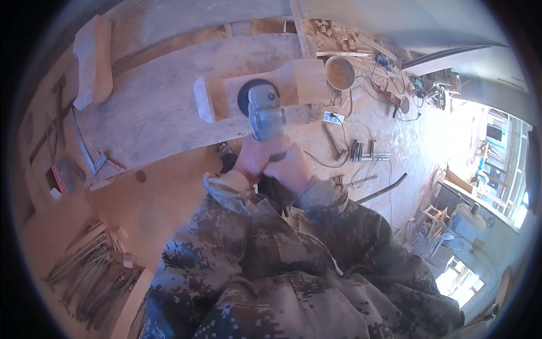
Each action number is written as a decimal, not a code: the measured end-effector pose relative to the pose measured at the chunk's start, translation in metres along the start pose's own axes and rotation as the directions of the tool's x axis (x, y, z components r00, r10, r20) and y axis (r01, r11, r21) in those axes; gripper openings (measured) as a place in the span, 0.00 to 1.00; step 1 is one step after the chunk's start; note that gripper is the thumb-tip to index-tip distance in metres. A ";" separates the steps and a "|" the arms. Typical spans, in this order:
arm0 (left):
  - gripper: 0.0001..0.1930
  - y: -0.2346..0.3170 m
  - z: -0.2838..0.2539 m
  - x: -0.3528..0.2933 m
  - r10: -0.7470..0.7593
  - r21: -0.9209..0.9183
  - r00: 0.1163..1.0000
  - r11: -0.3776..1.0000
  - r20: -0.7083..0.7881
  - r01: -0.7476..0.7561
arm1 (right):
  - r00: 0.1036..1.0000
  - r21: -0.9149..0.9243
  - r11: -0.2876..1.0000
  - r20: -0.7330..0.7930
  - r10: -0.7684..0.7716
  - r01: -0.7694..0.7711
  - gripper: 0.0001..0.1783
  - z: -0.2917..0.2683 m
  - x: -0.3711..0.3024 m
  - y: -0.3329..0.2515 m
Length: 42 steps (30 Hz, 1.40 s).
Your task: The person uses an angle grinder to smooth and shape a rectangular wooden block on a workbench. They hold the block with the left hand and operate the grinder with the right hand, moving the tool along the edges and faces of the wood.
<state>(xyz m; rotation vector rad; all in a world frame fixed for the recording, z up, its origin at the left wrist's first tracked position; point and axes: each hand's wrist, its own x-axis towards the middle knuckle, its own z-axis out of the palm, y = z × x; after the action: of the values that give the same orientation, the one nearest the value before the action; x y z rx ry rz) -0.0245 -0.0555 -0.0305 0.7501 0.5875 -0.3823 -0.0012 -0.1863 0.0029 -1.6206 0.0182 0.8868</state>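
Both of my hands are closed on the body of a grey-green angle grinder with a round black disc. My left hand and my right hand press close together at its near end, and the fingers are partly hidden. The disc lies over the narrow middle of a shaped wooden piece, which has wider, angled ends. That piece rests across the near right part of a worn workbench. A second wooden piece of similar shape lies at the far left of the bench.
A round tub stands right of the wooden piece, near a white power strip and trailing cables. Clamps and a metal bar lie on the floor to the right. Many long tools are stacked at lower left.
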 end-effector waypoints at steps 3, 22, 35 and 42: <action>0.13 -0.014 0.010 -0.025 0.021 0.035 0.999 0.999 -0.024 -0.020 | 0.993 -0.035 0.999 -0.114 0.021 -0.025 0.20 0.006 -0.027 0.016; 0.13 0.003 -0.006 -0.036 0.003 -0.003 0.997 1.000 -0.083 -0.003 | 0.994 -0.020 0.994 0.003 0.111 -0.111 0.34 0.024 -0.018 0.003; 0.12 0.002 0.001 -0.032 -0.012 -0.077 0.999 0.997 -0.042 0.009 | 0.992 -0.046 0.991 -0.019 0.123 -0.124 0.34 0.011 -0.017 0.018; 0.12 0.013 0.004 -0.036 0.018 -0.058 0.995 0.998 -0.099 -0.024 | 0.997 -0.035 0.997 0.013 0.072 -0.071 0.31 0.018 -0.014 0.001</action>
<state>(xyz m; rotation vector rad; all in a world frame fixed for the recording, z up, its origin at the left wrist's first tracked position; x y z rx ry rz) -0.0444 -0.0454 0.0003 0.7203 0.6808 -0.3085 -0.0210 -0.1782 0.0103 -1.6547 0.0515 0.9581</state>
